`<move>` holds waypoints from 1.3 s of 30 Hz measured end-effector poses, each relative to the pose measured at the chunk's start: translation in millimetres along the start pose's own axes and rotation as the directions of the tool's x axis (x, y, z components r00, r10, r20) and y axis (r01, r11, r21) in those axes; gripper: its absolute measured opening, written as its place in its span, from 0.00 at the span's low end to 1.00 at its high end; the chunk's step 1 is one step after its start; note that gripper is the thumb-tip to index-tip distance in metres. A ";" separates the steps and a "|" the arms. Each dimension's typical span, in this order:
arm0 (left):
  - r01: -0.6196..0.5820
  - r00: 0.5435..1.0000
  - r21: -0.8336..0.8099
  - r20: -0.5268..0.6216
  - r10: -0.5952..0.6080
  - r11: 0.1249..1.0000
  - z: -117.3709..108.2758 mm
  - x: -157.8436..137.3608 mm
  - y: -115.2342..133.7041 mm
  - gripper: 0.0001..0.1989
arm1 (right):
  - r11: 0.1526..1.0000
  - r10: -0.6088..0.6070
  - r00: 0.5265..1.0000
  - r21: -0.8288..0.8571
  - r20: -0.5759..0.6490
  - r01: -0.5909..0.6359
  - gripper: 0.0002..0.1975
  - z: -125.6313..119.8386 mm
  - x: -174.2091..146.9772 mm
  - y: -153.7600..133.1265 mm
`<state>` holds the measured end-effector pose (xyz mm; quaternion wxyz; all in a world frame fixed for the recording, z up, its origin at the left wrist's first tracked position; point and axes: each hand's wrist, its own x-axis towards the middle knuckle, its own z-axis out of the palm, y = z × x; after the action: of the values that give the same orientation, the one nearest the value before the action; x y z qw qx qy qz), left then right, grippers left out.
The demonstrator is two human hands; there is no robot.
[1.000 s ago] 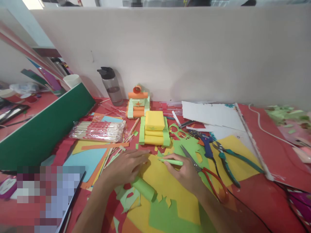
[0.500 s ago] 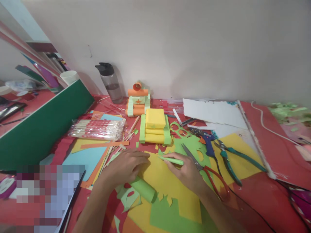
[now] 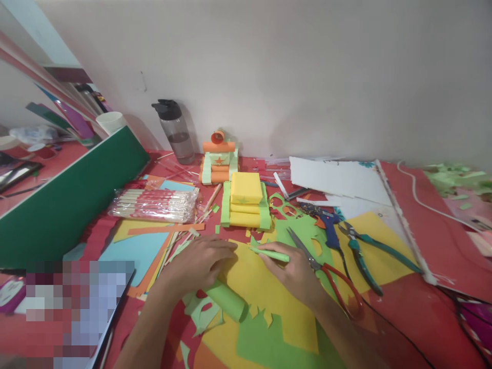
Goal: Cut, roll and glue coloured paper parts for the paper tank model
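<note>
My right hand [image 3: 294, 269] is closed around a slim light green pen [image 3: 274, 255], held slanted with its tip pointing left over a sheet of yellow paper [image 3: 255, 274]. My left hand [image 3: 203, 259] lies with its fingers stretched out at the yellow sheet's left edge, above a green paper roll [image 3: 227, 300] that it partly covers. Beyond both hands stands a yellow and green paper tank model [image 3: 246, 200]. Behind that is an orange and pale green paper tank [image 3: 219, 161]. Scissors with red handles [image 3: 326, 271] lie beside my right hand.
Pliers [image 3: 363, 251] and a blue glue gun [image 3: 328, 228] rest at the right, with a cable trailing forward. At the left are wrapped sticks [image 3: 154, 205], a green board [image 3: 73, 200] and a blurred screen [image 3: 100, 307]. A water bottle [image 3: 177, 133] stands by the wall.
</note>
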<state>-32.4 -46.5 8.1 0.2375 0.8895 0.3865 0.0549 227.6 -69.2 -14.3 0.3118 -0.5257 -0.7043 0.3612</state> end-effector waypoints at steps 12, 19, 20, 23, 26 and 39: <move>-0.019 1.000 -0.002 -0.020 0.019 1.000 0.9 -0.2 -0.4 0.24 | 1.000 -0.018 1.000 -0.015 0.009 0.018 0.09 0.7 -0.2 -1.6; -0.013 1.000 -0.004 -0.014 0.013 1.000 0.5 0.4 0.6 0.24 | 1.000 -0.015 1.000 0.004 0.024 0.015 0.09 0.2 -0.8 -2.2; -0.012 1.000 -0.002 -0.015 0.012 1.000 0.3 0.4 0.7 0.24 | 1.000 -0.010 1.000 0.011 0.015 0.010 0.09 -0.2 -1.2 -2.4; -0.016 1.000 0.000 -0.025 0.016 1.000 -0.3 0.4 1.0 0.24 | 1.000 -0.011 1.000 0.006 0.015 0.011 0.09 -0.5 -1.7 -3.2; -0.023 0.999 0.003 -0.030 0.023 1.000 -0.3 0.5 1.1 0.23 | 1.000 -0.017 0.999 -0.014 0.033 0.017 0.10 0.9 -1.5 -3.7; -0.031 0.999 0.007 -0.037 0.032 0.999 1.5 -0.2 -0.4 0.24 | 0.999 -0.031 0.998 -0.021 0.046 0.032 0.10 2.9 -1.0 -1.5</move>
<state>-32.3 -47.0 6.5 0.2266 0.8951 0.3769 0.0739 224.7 -70.9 -14.6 0.2956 -0.5095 -0.7234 0.3603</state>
